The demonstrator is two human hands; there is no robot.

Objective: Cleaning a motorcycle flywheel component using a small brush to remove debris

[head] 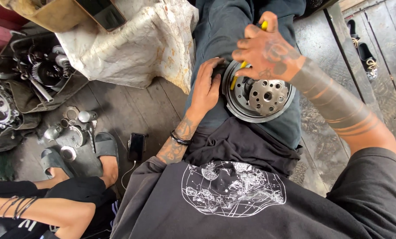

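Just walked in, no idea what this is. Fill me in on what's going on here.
A person sits on a wooden floor with a round metal drum-like part resting on their thigh. The left hand steadies its rim, while the right hand works a yellow-handled tool into it. To the left lie loose metal parts, a phone and an opened engine. Another person's sandalled foot rests nearby.
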